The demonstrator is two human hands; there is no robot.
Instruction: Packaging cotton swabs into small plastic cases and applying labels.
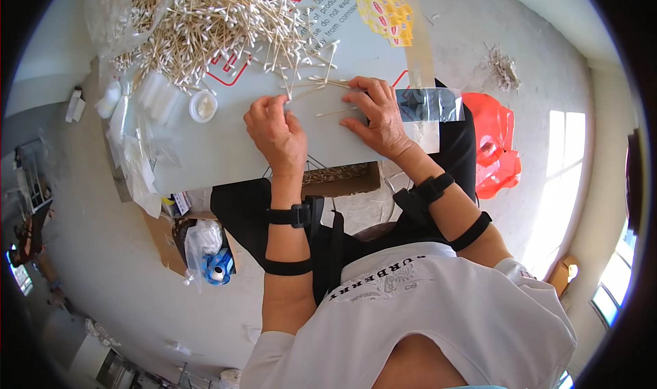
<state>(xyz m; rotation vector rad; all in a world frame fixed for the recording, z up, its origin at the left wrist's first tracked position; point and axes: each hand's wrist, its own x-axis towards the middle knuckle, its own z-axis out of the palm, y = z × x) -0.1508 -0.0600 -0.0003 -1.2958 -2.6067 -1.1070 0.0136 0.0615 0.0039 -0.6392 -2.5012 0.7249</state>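
A large heap of cotton swabs [205, 29] with pale sticks and white tips covers the far left of the table, and several loose ones spill toward me. My left hand [277, 134] is closed at the heap's near edge, its thumb and forefinger pinched at the end of a cotton swab [292, 84]. To its right, my right hand [380, 118] lies low with fingers apart. Its forefinger touches a few loose swabs [330, 81], while another single swab [331, 114] lies beside its thumb.
A small round white tub [203, 106] and clear plastic sleeves [161, 96] stand left on the grey table [212, 159]. Yellow stickers [391, 19] lie far right. A red plastic bag [491, 146] is beyond the right edge; an open cardboard box [342, 180] sits below the front edge.
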